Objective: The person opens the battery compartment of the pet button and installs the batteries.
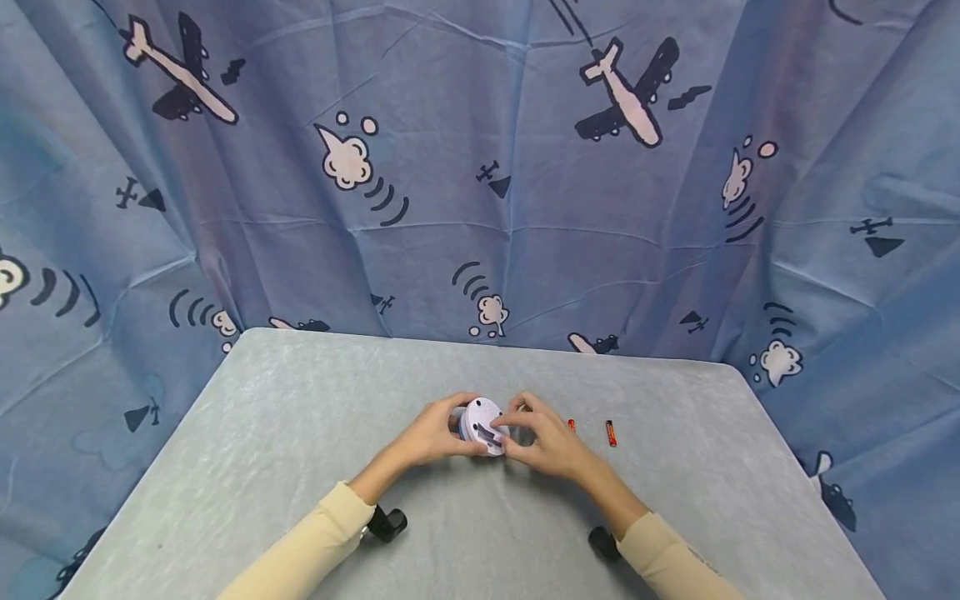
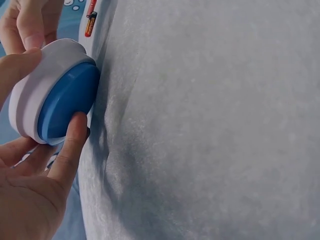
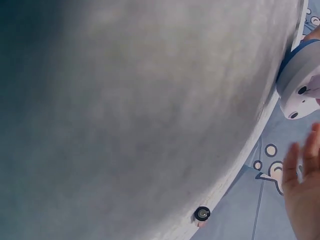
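Observation:
A round white device (image 1: pixel 480 412) with a blue dome (image 2: pixel 72 100) is tipped so its white base faces me in the head view. Small dark spots and a dark slot (image 1: pixel 486 433) show on that base. My left hand (image 1: pixel 431 432) grips the device from the left, thumb at the base and fingers round the blue side. From the right, the thumb and index finger of my right hand (image 1: pixel 551 443) meet at the slot; I cannot tell whether a small part is between them. Its other fingers are spread in the right wrist view.
A red and black battery (image 1: pixel 611 433) lies on the grey table (image 1: pixel 315 417) to the right. Another battery (image 1: pixel 572 425) lies beside it, partly behind my right hand. A blue curtain (image 1: pixel 420 275) printed with planes hangs behind the table's far edge.

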